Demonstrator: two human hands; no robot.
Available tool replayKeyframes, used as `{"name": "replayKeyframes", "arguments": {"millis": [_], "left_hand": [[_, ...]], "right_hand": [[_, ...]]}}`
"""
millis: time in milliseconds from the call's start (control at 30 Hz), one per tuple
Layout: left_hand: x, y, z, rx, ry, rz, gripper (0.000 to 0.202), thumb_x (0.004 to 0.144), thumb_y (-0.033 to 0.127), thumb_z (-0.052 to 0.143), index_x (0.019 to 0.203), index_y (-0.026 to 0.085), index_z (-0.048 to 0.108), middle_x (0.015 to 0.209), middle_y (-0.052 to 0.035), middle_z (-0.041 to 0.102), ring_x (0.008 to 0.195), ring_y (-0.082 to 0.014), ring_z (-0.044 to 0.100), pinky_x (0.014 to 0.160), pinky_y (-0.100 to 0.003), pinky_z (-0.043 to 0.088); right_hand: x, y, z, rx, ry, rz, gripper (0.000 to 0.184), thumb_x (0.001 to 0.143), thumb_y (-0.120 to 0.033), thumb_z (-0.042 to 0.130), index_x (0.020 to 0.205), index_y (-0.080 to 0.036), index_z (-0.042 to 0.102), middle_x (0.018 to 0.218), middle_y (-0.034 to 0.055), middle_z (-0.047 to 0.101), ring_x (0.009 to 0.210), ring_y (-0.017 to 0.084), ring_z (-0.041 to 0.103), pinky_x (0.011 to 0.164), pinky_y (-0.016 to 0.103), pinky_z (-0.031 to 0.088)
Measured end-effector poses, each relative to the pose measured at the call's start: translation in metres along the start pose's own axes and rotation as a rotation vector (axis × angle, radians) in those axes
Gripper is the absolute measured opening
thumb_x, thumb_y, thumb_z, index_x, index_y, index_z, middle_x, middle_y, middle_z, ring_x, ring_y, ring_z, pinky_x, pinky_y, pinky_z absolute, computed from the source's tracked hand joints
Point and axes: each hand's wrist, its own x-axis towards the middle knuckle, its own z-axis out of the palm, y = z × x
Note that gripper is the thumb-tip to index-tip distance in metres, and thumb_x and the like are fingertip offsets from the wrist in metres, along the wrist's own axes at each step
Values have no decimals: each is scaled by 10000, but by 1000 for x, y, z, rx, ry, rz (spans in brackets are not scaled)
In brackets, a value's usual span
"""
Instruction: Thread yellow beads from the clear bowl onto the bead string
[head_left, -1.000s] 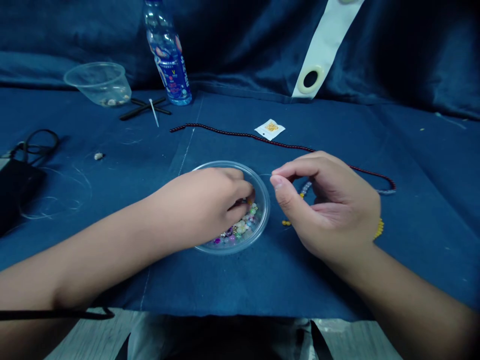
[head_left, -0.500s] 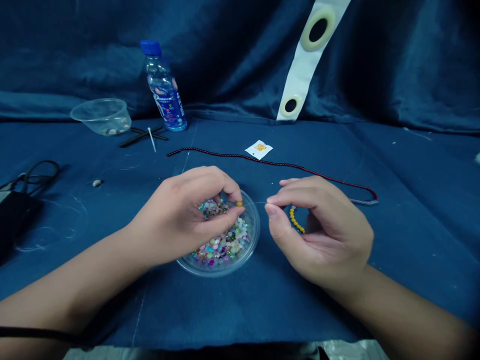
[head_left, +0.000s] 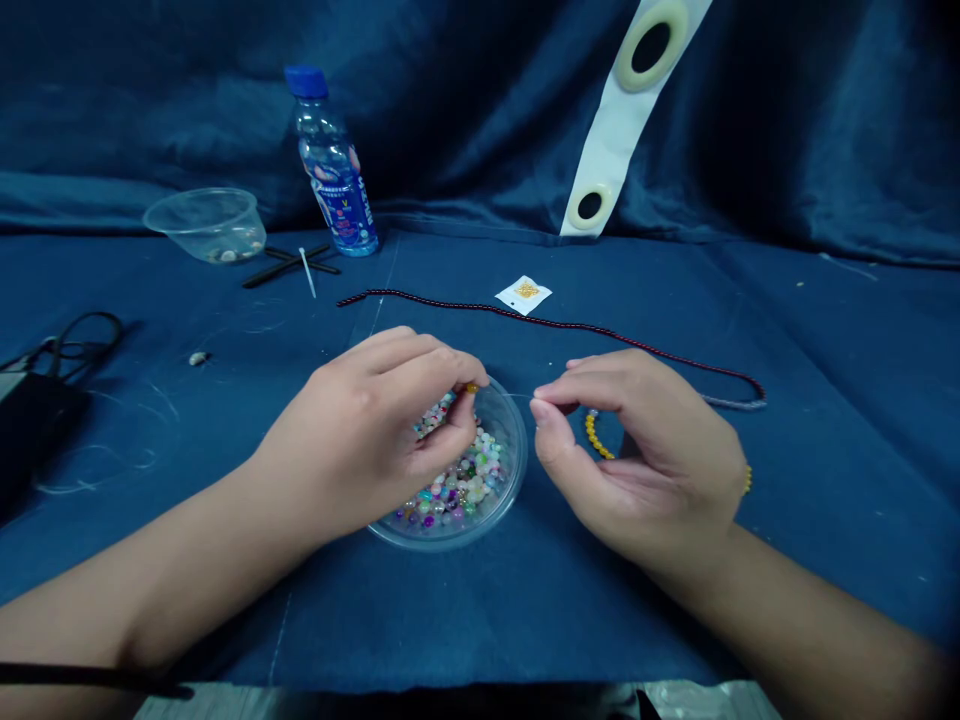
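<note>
My left hand [head_left: 382, 420] hovers over a clear round dish [head_left: 510, 480] of mixed coloured beads and pinches a small orange bead [head_left: 472, 388] between thumb and forefinger. My right hand [head_left: 645, 450] is just right of the dish, thumb and forefinger pinched on the end of a thin clear thread [head_left: 517, 396] that points at the bead. A short run of yellow beads [head_left: 594, 437] hangs on the thread under that palm. Bead and thread tip are a few centimetres apart.
A long dark red bead strand [head_left: 555, 324] crosses the blue cloth behind my hands. A small packet of gold beads [head_left: 523, 293], a water bottle [head_left: 332, 165], a clear cup [head_left: 206, 224], black sticks [head_left: 289, 265] and a black cable [head_left: 75, 340] lie further back and left.
My left hand lifted out of the dish with an orange bead pinched and raised it toward the thread tip. My view tilted up; the right hand kept its pinch.
</note>
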Motion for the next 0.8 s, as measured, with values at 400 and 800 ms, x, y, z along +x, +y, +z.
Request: {"name": "replayKeyframes", "arguments": {"millis": [400, 800], "left_hand": [[1, -2, 0, -37, -28, 2, 113, 1077, 192, 664, 1129, 207, 763, 1034, -23, 819, 913, -198, 741, 841, -341, 571], [5, -1, 0, -48, -36, 36, 122, 1075, 168, 657, 1118, 172, 772, 1015, -30, 811, 899, -194, 731, 828, -341, 554]], "right_hand": [[2, -1, 1, 29, -20, 15, 221, 995, -76, 715, 1036, -292, 740, 870, 16, 811, 814, 247, 794, 705, 427, 688], [0, 3, 2, -5, -24, -20, 203, 975, -66, 735, 1022, -263, 741, 869, 16, 815, 811, 230, 795, 724, 401, 677]]}}
